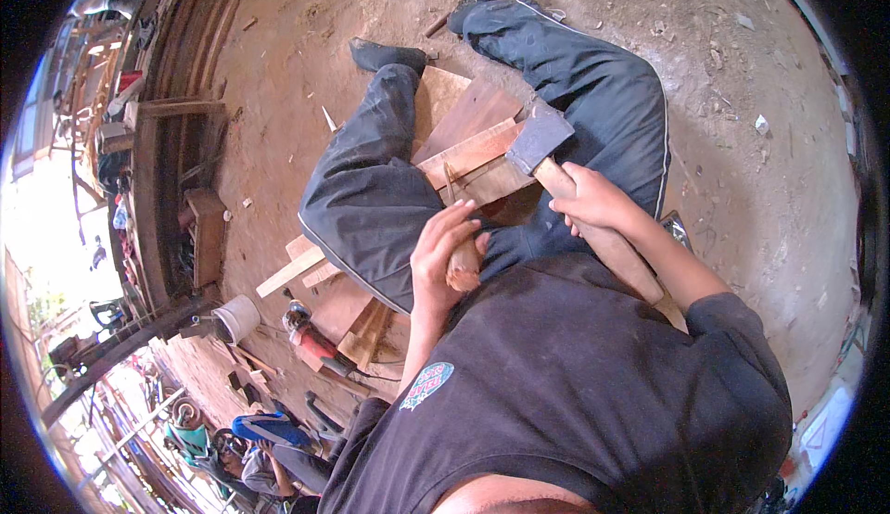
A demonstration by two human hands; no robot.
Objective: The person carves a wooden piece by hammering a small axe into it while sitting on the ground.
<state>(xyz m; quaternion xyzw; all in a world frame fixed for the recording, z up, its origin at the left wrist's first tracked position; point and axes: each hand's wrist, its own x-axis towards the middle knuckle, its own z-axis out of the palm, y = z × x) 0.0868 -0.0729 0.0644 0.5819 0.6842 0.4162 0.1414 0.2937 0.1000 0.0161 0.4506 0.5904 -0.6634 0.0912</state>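
My right hand is wrapped round the wooden handle of an axe. The broad grey axe head lies over the boards, by my right thigh, and the handle runs back against my shirt. My left hand is closed round a thick wooden handle, which looks like that of a chisel; its rounded butt shows below the fingers. Past them a thin brown shaft points toward a narrow reddish board. That board lies between my legs across a wider brown board. My fingers partly hide the tool.
To my left, a red and black power tool lies beside wood offcuts. A white bucket stands farther left, near stacked timber. Another person sits at the lower left. Chips are scattered on the dirt floor.
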